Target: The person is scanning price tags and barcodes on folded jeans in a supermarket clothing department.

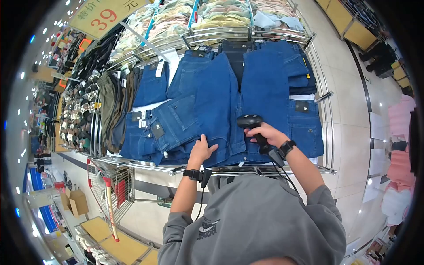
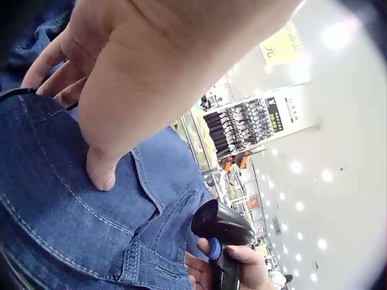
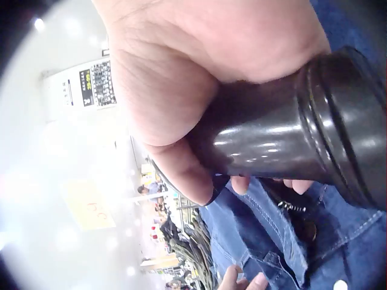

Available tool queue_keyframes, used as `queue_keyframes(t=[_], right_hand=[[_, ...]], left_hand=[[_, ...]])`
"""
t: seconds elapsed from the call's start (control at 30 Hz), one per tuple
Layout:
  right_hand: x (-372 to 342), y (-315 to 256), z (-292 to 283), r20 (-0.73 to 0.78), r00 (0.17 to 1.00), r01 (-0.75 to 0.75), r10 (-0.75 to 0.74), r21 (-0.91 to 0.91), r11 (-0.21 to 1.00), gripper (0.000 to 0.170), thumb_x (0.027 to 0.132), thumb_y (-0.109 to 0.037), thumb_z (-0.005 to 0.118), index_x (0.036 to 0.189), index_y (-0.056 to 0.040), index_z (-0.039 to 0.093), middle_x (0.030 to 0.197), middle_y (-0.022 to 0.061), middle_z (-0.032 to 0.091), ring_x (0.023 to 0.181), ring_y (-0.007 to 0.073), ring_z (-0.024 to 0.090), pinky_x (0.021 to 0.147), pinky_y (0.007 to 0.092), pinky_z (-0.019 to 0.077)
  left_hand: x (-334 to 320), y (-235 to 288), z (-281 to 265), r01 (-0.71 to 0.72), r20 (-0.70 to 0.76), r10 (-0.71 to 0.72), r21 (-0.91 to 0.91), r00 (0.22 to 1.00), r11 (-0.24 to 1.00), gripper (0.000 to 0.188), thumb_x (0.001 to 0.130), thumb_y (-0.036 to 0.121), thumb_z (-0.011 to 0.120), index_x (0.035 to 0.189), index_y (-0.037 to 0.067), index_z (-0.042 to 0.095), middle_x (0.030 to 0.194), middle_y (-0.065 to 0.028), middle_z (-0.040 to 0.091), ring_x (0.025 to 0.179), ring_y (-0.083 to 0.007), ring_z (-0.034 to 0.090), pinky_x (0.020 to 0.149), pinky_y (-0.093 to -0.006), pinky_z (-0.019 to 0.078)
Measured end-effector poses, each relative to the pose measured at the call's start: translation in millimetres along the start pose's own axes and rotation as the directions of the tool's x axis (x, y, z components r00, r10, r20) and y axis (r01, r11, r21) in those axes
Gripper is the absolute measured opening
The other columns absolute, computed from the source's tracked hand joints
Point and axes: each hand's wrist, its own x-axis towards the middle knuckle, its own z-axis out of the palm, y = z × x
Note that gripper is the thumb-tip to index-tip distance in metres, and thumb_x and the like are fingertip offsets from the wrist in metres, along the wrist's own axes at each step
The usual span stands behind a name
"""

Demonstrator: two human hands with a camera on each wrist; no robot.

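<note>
My right hand [image 1: 267, 134] grips the handle of a black handheld barcode scanner [image 1: 250, 120] with a blue trigger button [image 2: 214, 249]. The scanner is over a pair of blue jeans [image 1: 214, 101] spread across the display. At the near edge of these jeans, my left hand [image 1: 201, 151] holds the denim. Its thumb [image 2: 104, 172] lies on the front of the stitched denim, and the fingers [image 2: 63, 75] reach behind the fabric edge, their tips partly hidden. In the right wrist view the scanner's dark handle [image 3: 260, 130] fills the palm.
More folded jeans [image 1: 150, 86] with tags surround the spread pair. A metal rail [image 1: 324, 95] borders the display. Light-coloured folded clothes [image 1: 221, 15] are behind it, below a yellow price sign [image 1: 104, 18]. A shopping cart [image 1: 117, 185] stands at the left, near an open cardboard box [image 1: 75, 202].
</note>
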Motion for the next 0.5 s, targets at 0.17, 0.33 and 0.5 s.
queue_keyframes(t=[0.17, 0.33, 0.5], right_hand=[[21, 2, 13, 0.05, 0.997, 0.072, -0.064, -0.178, 0.981, 0.037, 0.08, -0.009, 0.068, 0.116, -0.002, 0.061, 0.106, 0.0048, 0.064, 0.089, 0.0135, 0.06, 0.077, 0.0278, 0.0508], [22, 5, 11, -0.018, 0.996, 0.088, -0.093, -0.195, 0.977, 0.032, 0.079, -0.007, 0.067, 0.11, 0.0001, 0.063, 0.099, 0.006, 0.065, 0.084, 0.0137, 0.06, 0.075, 0.0276, 0.05], [18, 10, 8, -0.041, 0.995, 0.088, -0.096, -0.169, 0.982, 0.029, 0.079, -0.007, 0.067, 0.107, 0.0015, 0.063, 0.096, 0.0073, 0.065, 0.08, 0.0145, 0.061, 0.074, 0.0276, 0.0503]], left_hand=[[-8, -15, 9, -0.07, -0.081, 0.065, -0.068, 0.995, 0.995, 0.039, 0.091, 0.041, 0.06, 0.109, 0.008, 0.054, 0.099, -0.0269, 0.059, 0.095, -0.0468, 0.06, 0.08, -0.0507, 0.0502], [-13, -14, 1, -0.15, -0.197, 0.139, -0.039, 0.97, 0.988, 0.024, 0.092, 0.029, 0.057, 0.095, 0.006, 0.06, 0.086, -0.0225, 0.059, 0.087, -0.0436, 0.058, 0.078, -0.0513, 0.0477], [-21, -18, -4, -0.122, -0.258, 0.087, -0.122, 0.962, 0.985, 0.02, 0.09, 0.024, 0.059, 0.091, 0.004, 0.062, 0.086, -0.0217, 0.059, 0.088, -0.0412, 0.059, 0.079, -0.0497, 0.048]])
